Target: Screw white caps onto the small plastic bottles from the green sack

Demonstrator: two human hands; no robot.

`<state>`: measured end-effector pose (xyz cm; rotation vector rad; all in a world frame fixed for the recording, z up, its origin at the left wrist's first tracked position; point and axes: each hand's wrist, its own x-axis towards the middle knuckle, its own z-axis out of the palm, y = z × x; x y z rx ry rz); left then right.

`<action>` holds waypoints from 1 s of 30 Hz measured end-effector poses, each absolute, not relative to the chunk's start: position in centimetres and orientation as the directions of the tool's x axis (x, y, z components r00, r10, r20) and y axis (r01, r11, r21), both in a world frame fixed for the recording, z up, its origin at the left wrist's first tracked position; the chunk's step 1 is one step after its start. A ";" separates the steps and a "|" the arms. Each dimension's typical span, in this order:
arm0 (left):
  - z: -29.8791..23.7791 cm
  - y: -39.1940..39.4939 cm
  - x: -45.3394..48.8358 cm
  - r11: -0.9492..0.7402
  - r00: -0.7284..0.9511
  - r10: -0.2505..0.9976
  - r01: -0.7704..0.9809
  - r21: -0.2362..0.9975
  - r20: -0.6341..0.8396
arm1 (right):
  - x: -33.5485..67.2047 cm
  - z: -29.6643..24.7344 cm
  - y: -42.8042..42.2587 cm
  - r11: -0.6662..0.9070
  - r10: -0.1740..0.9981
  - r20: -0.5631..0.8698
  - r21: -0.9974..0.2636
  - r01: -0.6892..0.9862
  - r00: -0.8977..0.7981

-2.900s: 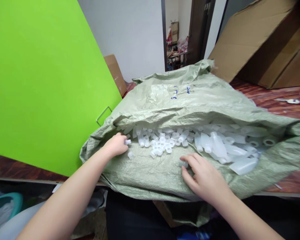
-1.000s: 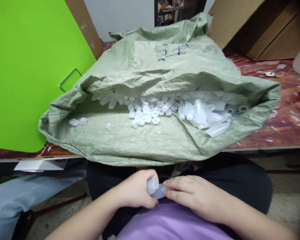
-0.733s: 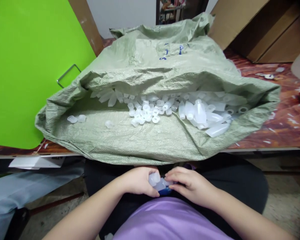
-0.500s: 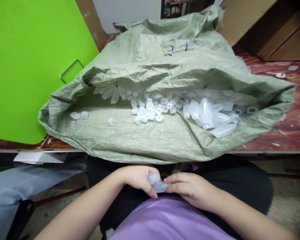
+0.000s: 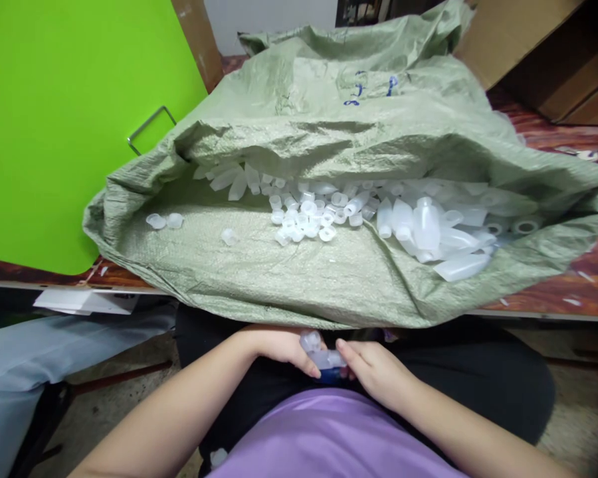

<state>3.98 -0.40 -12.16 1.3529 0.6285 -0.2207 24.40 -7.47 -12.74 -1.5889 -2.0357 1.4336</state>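
Both hands meet in my lap, below the table edge. My left hand point(image 5: 274, 346) is closed on a small translucent plastic cap point(image 5: 309, 340). My right hand point(image 5: 373, 368) pinches a small translucent bottle point(image 5: 327, 359), whose end touches the cap. Something blue point(image 5: 330, 376) shows just under the bottle. On the table above lies a green woven sack point(image 5: 329, 285) with its mouth open toward me. Inside it are several loose white caps point(image 5: 303, 219) and clear bottles point(image 5: 428, 229).
A bright green board point(image 5: 54, 119) leans at the left with a wire handle point(image 5: 147, 126) by the sack. Cardboard boxes point(image 5: 528, 46) stand at the back right on the reddish table point(image 5: 568, 292). A grey trouser leg point(image 5: 40, 352) is at the lower left.
Earlier both hands reached into the sack mouth; they have since come down to my lap with a cap and a bottle. In the last second the view drifted left and my fingers shifted slightly.
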 end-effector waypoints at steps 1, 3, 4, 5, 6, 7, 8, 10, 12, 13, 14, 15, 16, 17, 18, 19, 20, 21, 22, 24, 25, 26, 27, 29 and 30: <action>-12.1 -0.4 4.0 0.183 0.799 0.259 0.512 0.839 -0.543 | 24.5 -12.9 -7.5 0.040 0.852 -0.318 -0.754 0.656 -0.417; -12.0 -0.6 4.0 0.094 0.739 0.345 0.586 0.805 -0.579 | 24.8 -13.2 -7.5 0.173 0.863 -0.196 -0.751 0.637 -0.465; -11.9 -0.8 4.1 0.052 0.702 0.365 0.640 0.766 -0.611 | 24.9 -13.4 -7.4 0.170 0.854 -0.201 -0.764 0.623 -0.480; -11.9 -0.9 4.1 0.015 0.666 0.375 0.691 0.723 -0.644 | 24.9 -13.6 -7.4 0.125 0.841 -0.245 -0.779 0.615 -0.482; -11.8 -1.0 4.2 -0.016 0.634 0.387 0.731 0.682 -0.670 | 24.9 -13.8 -7.4 0.055 0.830 -0.307 -0.784 0.618 -0.465; -11.8 -1.1 4.3 -0.041 0.607 0.408 0.758 0.650 -0.682 | 24.9 -14.0 -7.4 -0.003 0.829 -0.352 -0.780 0.626 -0.434; -11.7 -1.1 4.4 -0.059 0.589 0.438 0.773 0.632 -0.679 | 24.9 -14.2 -7.5 -0.021 0.838 -0.360 -0.772 0.635 -0.410; -11.6 -1.2 4.6 -0.081 0.574 0.494 0.778 0.623 -0.653 | 24.8 -14.4 -7.5 0.061 0.860 -0.281 -0.772 0.633 -0.426; -11.6 -1.2 4.7 -0.094 0.562 0.515 0.788 0.609 -0.647 | 24.6 -14.5 -7.5 0.091 0.859 -0.250 -0.785 0.613 -0.448; -11.5 -1.3 4.7 -0.100 0.556 0.516 0.795 0.599 -0.652 | 24.5 -14.5 -7.4 0.054 0.852 -0.278 -0.797 0.602 -0.444; -11.5 -1.4 4.8 -0.107 0.550 0.520 0.801 0.589 -0.654 | 24.4 -14.4 -7.4 -0.011 0.844 -0.325 -0.806 0.592 -0.427; -11.6 -1.5 4.9 -0.119 0.548 0.529 0.804 0.583 -0.648 | 24.3 -14.4 -7.3 -0.076 0.838 -0.369 -0.808 0.585 -0.401; -11.6 -1.7 5.0 -0.132 0.549 0.544 0.803 0.581 -0.634 | 24.2 -14.4 -7.1 -0.119 0.837 -0.396 -0.805 0.581 -0.378; -11.7 -1.9 5.1 -0.145 0.547 0.563 0.803 0.578 -0.619 | 24.1 -14.4 -7.0 -0.131 0.843 -0.398 -0.804 0.580 -0.362; -11.7 -2.1 5.2 -0.155 0.544 0.583 0.803 0.575 -0.603 | 23.9 -14.4 -6.9 -0.125 0.855 -0.386 -0.802 0.585 -0.347; -11.8 -2.4 5.3 -0.165 0.541 0.603 0.804 0.571 -0.586 | 23.8 -14.5 -6.9 -0.114 0.868 -0.370 -0.798 0.591 -0.333; -11.9 -2.6 5.4 -0.179 0.542 0.624 0.801 0.571 -0.564 | 23.6 -14.7 -6.8 -0.107 0.879 -0.357 -0.795 0.597 -0.317; -12.0 -2.8 5.5 -0.200 0.551 0.641 0.792 0.577 -0.534 | 23.4 -15.0 -6.8 -0.102 0.886 -0.348 -0.791 0.603 -0.307; -12.1 -3.0 5.6 -0.225 0.565 0.658 0.779 0.585 -0.498 | 23.2 -15.3 -6.8 -0.097 0.889 -0.344 -0.788 0.608 -0.304; -12.2 -3.1 5.7 -0.286 0.603 0.671 0.748 0.599 -0.431 | 23.0 -16.0 -6.8 -0.074 0.888 -0.333 -0.783 0.618 -0.315; -12.4 -3.1 5.8 -0.307 0.617 0.670 0.737 0.603 -0.412 | 23.0 -16.3 -6.8 -0.053 0.890 -0.321 -0.777 0.627 -0.323; -12.5 -3.0 5.9 -0.317 0.624 0.670 0.730 0.605 -0.402 | 23.0 -16.5 -6.7 -0.026 0.894 -0.304 -0.769 0.639 -0.329; -12.8 -2.8 6.1 -0.316 0.623 0.674 0.729 0.607 -0.397 | 23.2 -16.7 -6.6 0.003 0.900 -0.283 -0.757 0.653 -0.332; -13.2 -2.2 6.4 -0.284 0.588 0.707 0.745 0.604 -0.393 | 23.7 -16.4 -6.3 0.052 0.910 -0.248 -0.728 0.684 -0.333; -13.5 -1.8 6.6 -0.250 0.554 0.734 0.758 0.603 -0.392 | 24.1 -16.0 -6.1 0.071 0.914 -0.233 -0.714 0.696 -0.332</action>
